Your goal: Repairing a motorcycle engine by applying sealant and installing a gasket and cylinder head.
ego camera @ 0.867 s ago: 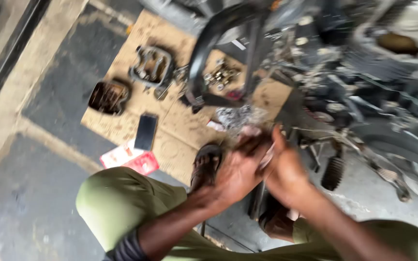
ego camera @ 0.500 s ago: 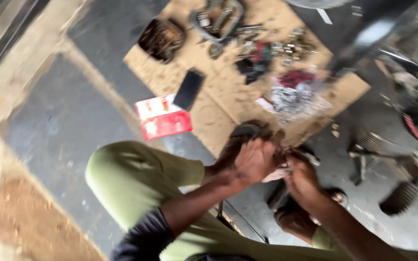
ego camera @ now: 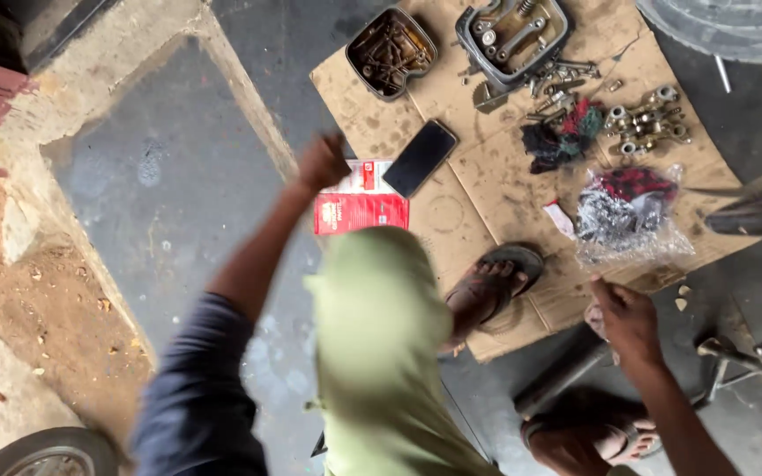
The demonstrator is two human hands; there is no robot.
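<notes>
1. The left hand (ego camera: 322, 163) was stretched out over the red-and-white box (ego camera: 360, 204), its fingers curled in. It was blurred, so whether it touched the box or gripped anything I could not tell.
2. That box lay at the near-left edge of the cardboard sheet (ego camera: 487, 185), partly on the concrete floor (ego camera: 178, 185), with the black phone (ego camera: 421, 158) lying screen-up just beside it, one corner overlapping the box.
3. The right hand (ego camera: 625, 315) sat low on the right, near the cardboard's front edge, fingers bent around a small pale piece (ego camera: 594, 319) that looked pinched between thumb and fingers.
4. Just above that hand lay a clear plastic bag (ego camera: 630, 220) with dark and red contents, resting on the cardboard.
5. Further back on the sheet: a bundle of dark rag (ego camera: 562, 132), a cluster of metal fittings (ego camera: 646, 123), and loose bolts (ego camera: 557, 75) scattered near a grey engine cover (ego camera: 513, 31).
6. A rusty tray of small parts (ego camera: 390, 51) stood at the cardboard's far-left corner, apart from the engine cover.
7. The person's green-trousered knee (ego camera: 381, 317) filled the middle, and a sandalled foot (ego camera: 491, 286) was planted on the cardboard between the two hands.
</notes>
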